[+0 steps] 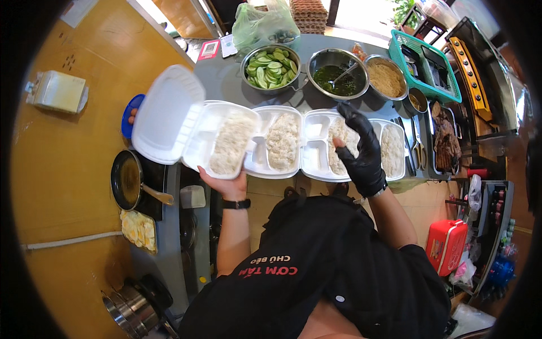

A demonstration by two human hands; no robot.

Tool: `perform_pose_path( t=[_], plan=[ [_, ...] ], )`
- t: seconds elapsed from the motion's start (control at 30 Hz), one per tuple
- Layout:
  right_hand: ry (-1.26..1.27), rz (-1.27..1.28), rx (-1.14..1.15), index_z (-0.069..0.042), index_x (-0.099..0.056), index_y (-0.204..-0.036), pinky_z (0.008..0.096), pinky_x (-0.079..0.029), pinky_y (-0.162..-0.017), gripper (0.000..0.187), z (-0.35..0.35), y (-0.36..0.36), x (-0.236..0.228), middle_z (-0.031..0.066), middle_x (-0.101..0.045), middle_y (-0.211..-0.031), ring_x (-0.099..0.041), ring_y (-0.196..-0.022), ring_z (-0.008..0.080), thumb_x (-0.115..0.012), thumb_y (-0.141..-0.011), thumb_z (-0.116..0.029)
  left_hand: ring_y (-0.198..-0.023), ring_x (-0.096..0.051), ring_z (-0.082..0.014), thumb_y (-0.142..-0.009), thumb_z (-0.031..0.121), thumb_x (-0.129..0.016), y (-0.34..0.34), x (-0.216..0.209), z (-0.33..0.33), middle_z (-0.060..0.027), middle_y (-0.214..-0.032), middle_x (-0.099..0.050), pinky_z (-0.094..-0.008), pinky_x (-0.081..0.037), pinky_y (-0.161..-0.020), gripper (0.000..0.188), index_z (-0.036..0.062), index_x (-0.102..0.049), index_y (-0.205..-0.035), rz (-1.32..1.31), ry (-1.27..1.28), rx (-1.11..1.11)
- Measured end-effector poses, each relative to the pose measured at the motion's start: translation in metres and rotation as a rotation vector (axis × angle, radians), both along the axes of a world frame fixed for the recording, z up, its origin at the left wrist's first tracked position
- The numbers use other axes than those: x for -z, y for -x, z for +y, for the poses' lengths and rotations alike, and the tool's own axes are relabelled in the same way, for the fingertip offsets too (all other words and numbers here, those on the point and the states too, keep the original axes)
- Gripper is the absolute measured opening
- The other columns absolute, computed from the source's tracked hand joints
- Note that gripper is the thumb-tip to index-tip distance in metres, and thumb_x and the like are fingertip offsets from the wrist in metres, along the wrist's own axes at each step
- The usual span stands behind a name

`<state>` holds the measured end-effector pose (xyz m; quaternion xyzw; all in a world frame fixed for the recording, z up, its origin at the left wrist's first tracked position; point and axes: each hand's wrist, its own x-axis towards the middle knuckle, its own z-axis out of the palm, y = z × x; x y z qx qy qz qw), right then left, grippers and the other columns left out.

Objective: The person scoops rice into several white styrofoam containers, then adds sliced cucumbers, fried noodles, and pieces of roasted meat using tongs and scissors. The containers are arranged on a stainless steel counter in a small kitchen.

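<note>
My bare left hand (pixel 226 185) grips the near edge of the leftmost white foam takeaway box (pixel 195 133), its thumb and fingers closed on the rim. That box has its lid (pixel 169 113) raised to the left, and a slightly blurred mound of rice (pixel 232 144) fills its larger compartment. Further right along the counter's near edge stand several more open foam boxes with rice, among them the box (pixel 315 153) left of my right hand. My right hand (pixel 364 155), in a black glove, hovers over the boxes at the right with thumb and fingers apart, holding nothing; a bare thumb tip shows.
Behind the boxes are a bowl of sliced cucumber (pixel 270 70), a bowl of dark green sauce (pixel 324 76) with a spoon, and a bowl of brown crumbly food (pixel 387 79). Scissors (pixel 418 152) and a tray of grilled meat (pixel 446 141) lie right. A frying pan (pixel 129 178) sits left.
</note>
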<state>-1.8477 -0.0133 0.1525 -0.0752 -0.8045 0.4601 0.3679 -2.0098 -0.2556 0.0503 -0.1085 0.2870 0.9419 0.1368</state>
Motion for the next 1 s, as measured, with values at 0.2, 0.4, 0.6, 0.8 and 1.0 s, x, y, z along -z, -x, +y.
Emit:
perform_pose_path(
  t=[0.2,0.4,0.6,0.8,1.0],
  plan=[
    [-0.208,-0.33,0.141,-0.007,-0.062,-0.114,0.0374,-0.046,-0.092,0.041,0.003,-0.063,0.041,0.0142,-0.059,-0.116,-0.056,-0.11,0.0297,-0.072,-0.075,-0.009,-0.127,-0.041,-0.0408,-0.084,0.058,-0.037,0.056,0.045,0.002,-0.0154,-0.143,-0.04,-0.0588,-0.041,-0.098,0.076,0.0099,-0.032,-0.143,-0.034,-0.014,-0.017],
    [-0.15,-0.428,0.391,-0.007,-0.066,-0.105,0.0362,-0.05,-0.081,0.029,0.025,-0.165,0.094,0.0123,-0.065,-0.099,-0.062,-0.093,0.0277,-0.072,-0.078,-0.013,-0.135,-0.032,-0.0374,-0.085,0.048,-0.032,0.064,0.042,-0.026,-0.0145,-0.146,-0.036,-0.0594,-0.023,-0.107,0.068,0.0095,-0.037,-0.142,-0.111,0.003,0.204],
    [-0.25,-0.61,0.896,-0.007,-0.066,-0.101,0.0386,-0.051,-0.075,0.025,0.091,-0.255,0.123,0.0151,-0.066,-0.095,-0.063,-0.085,0.0318,-0.067,-0.08,-0.02,-0.135,-0.031,-0.0355,-0.092,0.044,-0.04,0.031,-0.018,-0.025,-0.0136,-0.148,-0.03,-0.0543,-0.021,-0.11,0.063,0.0086,-0.03,-0.143,0.124,0.638,-0.035],
    [-0.381,-0.829,0.771,-0.008,-0.061,-0.104,0.0415,-0.051,-0.072,0.032,0.166,-0.244,0.14,0.0153,-0.063,-0.093,-0.063,-0.084,0.0328,-0.067,-0.073,-0.011,-0.131,-0.036,-0.0299,-0.096,0.04,-0.039,-0.012,-0.033,0.042,-0.0113,-0.146,-0.03,-0.0464,-0.028,-0.107,0.053,0.0099,-0.034,-0.14,0.15,0.651,0.237],
    [-0.214,-1.05,0.674,-0.01,-0.052,-0.126,0.0429,-0.051,-0.074,0.065,0.21,-0.226,0.155,0.0158,-0.063,-0.097,-0.062,-0.087,0.0348,-0.067,-0.062,-0.01,-0.12,-0.049,-0.0239,-0.098,0.038,-0.041,-0.083,-0.028,0.1,-0.0104,-0.131,-0.049,-0.0375,-0.04,-0.096,0.045,0.006,-0.045,-0.129,0.254,0.705,0.421]
  ],
)
